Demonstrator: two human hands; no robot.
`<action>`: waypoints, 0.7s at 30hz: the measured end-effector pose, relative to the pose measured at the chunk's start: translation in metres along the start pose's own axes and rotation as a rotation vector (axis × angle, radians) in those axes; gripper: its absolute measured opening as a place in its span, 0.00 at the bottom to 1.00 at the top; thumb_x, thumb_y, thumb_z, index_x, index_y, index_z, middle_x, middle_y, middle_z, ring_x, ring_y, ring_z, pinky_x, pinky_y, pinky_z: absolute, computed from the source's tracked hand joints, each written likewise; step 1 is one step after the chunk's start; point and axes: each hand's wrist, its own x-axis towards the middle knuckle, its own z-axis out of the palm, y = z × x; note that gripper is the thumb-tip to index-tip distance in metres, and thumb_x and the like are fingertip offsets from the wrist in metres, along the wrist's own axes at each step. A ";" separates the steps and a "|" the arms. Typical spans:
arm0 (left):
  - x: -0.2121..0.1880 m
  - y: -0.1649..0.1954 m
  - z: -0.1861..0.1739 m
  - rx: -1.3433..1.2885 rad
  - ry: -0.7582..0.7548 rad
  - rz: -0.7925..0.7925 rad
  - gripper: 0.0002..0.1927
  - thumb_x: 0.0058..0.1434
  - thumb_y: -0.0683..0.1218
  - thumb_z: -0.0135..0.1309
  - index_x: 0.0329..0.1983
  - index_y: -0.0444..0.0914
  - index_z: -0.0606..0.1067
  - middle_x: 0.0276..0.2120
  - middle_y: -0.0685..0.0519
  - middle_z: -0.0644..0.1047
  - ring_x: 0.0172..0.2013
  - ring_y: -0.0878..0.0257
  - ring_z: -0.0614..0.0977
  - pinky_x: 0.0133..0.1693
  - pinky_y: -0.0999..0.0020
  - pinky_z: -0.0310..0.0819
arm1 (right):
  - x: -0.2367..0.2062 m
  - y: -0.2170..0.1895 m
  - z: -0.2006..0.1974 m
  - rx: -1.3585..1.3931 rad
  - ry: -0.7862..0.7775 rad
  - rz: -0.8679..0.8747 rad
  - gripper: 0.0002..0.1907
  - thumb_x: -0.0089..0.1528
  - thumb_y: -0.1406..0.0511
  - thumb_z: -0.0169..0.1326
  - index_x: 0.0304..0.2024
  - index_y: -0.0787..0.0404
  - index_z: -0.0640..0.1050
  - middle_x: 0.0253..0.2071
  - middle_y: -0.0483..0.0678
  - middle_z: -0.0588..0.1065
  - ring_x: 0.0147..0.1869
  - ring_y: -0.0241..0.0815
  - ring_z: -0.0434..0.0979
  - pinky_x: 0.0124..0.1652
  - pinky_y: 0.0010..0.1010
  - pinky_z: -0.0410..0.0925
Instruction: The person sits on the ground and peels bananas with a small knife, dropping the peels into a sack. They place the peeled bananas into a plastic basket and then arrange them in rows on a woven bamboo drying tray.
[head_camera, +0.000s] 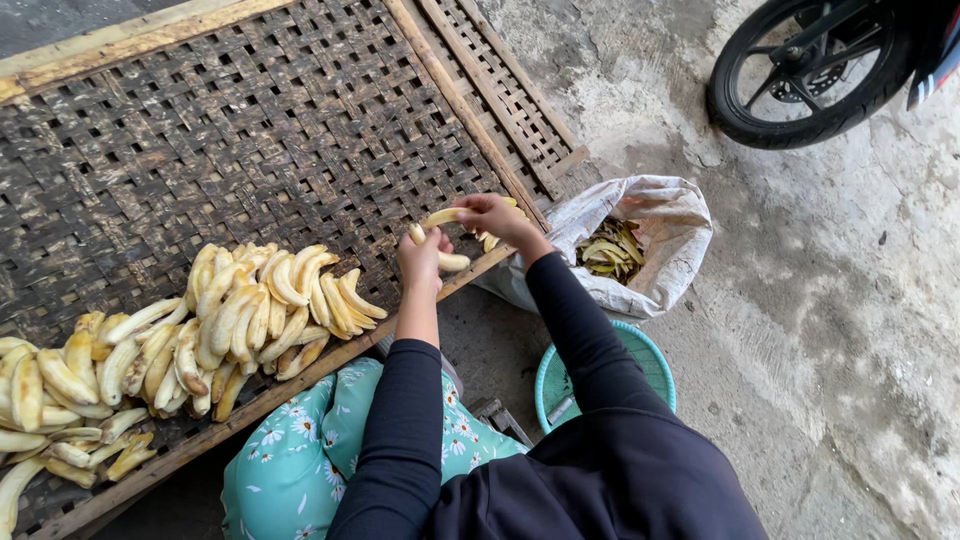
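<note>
My left hand (422, 258) is closed around a peeled pale-yellow banana (451, 262) over the near edge of a woven bamboo tray (250, 130). My right hand (492, 217) sits just to its right and pinches strips of yellow banana peel (443, 216) that still hang from the fruit. Both arms wear long black sleeves. A heap of peeled bananas (240, 315) lies on the tray to the left of my hands, spreading toward the lower left corner.
An open white sack (655, 215) with banana peels inside stands on the concrete to the right. A teal plastic basket (552, 385) sits under my right arm. A second lattice tray (500, 85) lies behind. A motorbike wheel (800, 70) is at the top right.
</note>
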 end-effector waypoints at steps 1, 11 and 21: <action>0.002 -0.007 -0.001 0.000 -0.007 -0.013 0.13 0.66 0.37 0.53 0.53 0.34 0.71 0.35 0.50 0.77 0.30 0.63 0.81 0.32 0.68 0.81 | 0.007 -0.004 -0.011 -0.101 0.007 0.006 0.14 0.66 0.62 0.57 0.52 0.60 0.80 0.34 0.41 0.79 0.33 0.30 0.76 0.32 0.23 0.70; 0.008 -0.057 0.046 0.381 -0.041 0.166 0.28 0.57 0.39 0.58 0.63 0.40 0.71 0.40 0.49 0.81 0.37 0.59 0.83 0.42 0.61 0.79 | 0.045 -0.021 -0.051 -0.800 0.077 -0.326 0.07 0.61 0.67 0.62 0.42 0.56 0.84 0.38 0.50 0.82 0.43 0.47 0.82 0.43 0.38 0.72; 0.013 -0.076 0.067 0.439 0.129 0.136 0.22 0.59 0.40 0.57 0.59 0.39 0.72 0.47 0.47 0.81 0.49 0.52 0.84 0.52 0.59 0.75 | 0.042 -0.007 -0.060 -0.725 0.152 -0.310 0.07 0.57 0.69 0.64 0.38 0.57 0.83 0.36 0.47 0.81 0.42 0.45 0.82 0.42 0.36 0.73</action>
